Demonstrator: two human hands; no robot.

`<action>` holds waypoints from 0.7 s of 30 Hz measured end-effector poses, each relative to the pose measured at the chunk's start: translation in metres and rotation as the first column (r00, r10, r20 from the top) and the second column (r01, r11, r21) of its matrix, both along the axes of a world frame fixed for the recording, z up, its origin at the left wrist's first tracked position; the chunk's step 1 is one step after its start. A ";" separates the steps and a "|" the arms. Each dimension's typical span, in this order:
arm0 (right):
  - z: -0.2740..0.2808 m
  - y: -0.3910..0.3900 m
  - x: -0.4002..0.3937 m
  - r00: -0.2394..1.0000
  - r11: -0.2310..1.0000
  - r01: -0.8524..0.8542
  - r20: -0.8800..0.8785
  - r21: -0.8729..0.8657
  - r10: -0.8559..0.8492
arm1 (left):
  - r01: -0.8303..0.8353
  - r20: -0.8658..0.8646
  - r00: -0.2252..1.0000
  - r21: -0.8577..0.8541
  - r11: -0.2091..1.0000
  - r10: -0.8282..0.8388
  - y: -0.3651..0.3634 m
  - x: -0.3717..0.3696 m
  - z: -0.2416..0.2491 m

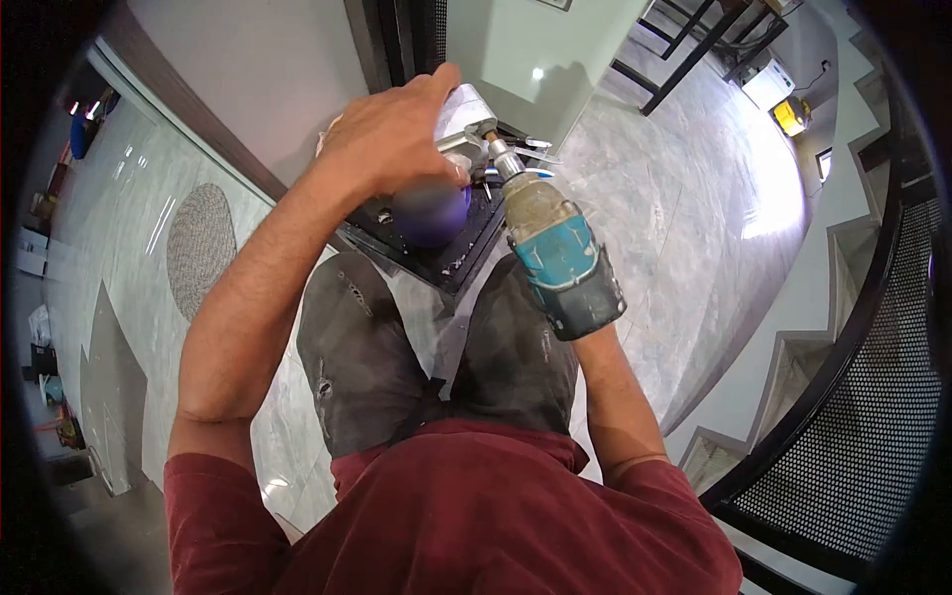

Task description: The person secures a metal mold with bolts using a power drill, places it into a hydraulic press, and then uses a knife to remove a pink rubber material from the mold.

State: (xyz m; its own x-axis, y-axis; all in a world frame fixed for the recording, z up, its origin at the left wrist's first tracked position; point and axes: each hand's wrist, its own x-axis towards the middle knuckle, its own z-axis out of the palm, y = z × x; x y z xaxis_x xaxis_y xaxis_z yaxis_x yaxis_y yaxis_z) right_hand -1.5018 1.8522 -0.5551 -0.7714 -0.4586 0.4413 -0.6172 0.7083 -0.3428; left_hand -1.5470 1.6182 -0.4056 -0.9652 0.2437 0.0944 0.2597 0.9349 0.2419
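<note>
Floor: glossy marbled tile (645, 188); black tray (402, 260) placed low at the wall corner, probably so work can be done seated, debris kept together.
Legs: dark-trousered knees (357, 327) parted, near corner of tray pointed between them; both arms given a clear reach, it seems.
Driver: teal-and-black power driver (560, 253) held at a slant, battery end toward the body, nose toward the metal housing (462, 111). Angle likely chosen to line nose up with the side of the part.
Right hand: hidden behind driver; only right forearm (620, 397) seen beneath. Driver apparently carried by it, but finger closure and trigger state can't be told.
Left hand: left hand (387, 134) wrapped over the housing, fingers over the top, thumb low on the near side. Part pinched between them, presumably braced against twist.
Housing: pale metal, held above the tray, just beyond the driver nose. Underside covered; whether it is supported by the tray can't be told.
Purple round thing: smooth, blurred purple round thing (431, 213) just below left hand, over the tray; attachment to housing unclear.
Nose: silvery chuck (509, 162) with brownish tip (492, 137) brought up to the housing's side; actual contact too small to confirm.
Loose tools: small metal tools (536, 144) kept beside the nose, probably for quick reach.
Flecks: pale bits (456, 266) scattered at tray's near corner.
</note>
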 end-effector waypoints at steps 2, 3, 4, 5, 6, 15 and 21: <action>0.003 0.002 -0.002 0.986 0.997 -0.007 -0.165 0.072 0.018 | 0.012 -0.040 0.999 0.017 1.000 -0.011 0.000 -0.001 -0.003; 0.003 0.004 -0.003 0.986 0.998 -0.004 -0.165 0.071 0.016 | 0.016 -0.042 0.999 0.016 1.000 -0.015 0.000 -0.002 -0.003; 0.002 0.005 -0.003 0.986 1.000 -0.025 -0.165 -0.010 0.023 | 0.018 -0.044 0.999 0.014 1.000 -0.018 0.000 -0.001 -0.002; 0.001 0.006 0.000 0.986 0.995 -0.046 -0.161 -0.091 0.031 | 0.020 -0.042 0.999 0.011 1.000 -0.020 0.001 0.001 0.000; -0.001 0.009 0.000 0.985 0.995 -0.044 -0.169 -0.093 0.028 | 0.003 0.000 1.000 0.003 1.000 -0.003 0.002 0.001 0.004; -0.045 0.096 0.023 0.962 0.884 0.268 0.056 -0.383 -0.267 | 0.048 0.079 0.996 -0.023 0.999 -0.046 0.001 -0.004 0.009; -0.139 0.149 0.045 0.843 0.678 0.527 0.220 -0.512 -0.490 | 0.020 0.082 0.996 0.068 0.997 -0.025 -0.010 0.002 0.015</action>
State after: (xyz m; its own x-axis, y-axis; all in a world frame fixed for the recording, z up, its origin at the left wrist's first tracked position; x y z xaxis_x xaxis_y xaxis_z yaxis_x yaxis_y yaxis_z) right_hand -1.4565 2.0016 -0.6937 -0.8476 0.3089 0.4315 -0.1818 0.5948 -0.7830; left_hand -1.5450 1.6085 -0.3908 -0.9647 0.2614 0.0311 0.2570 0.9098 0.3259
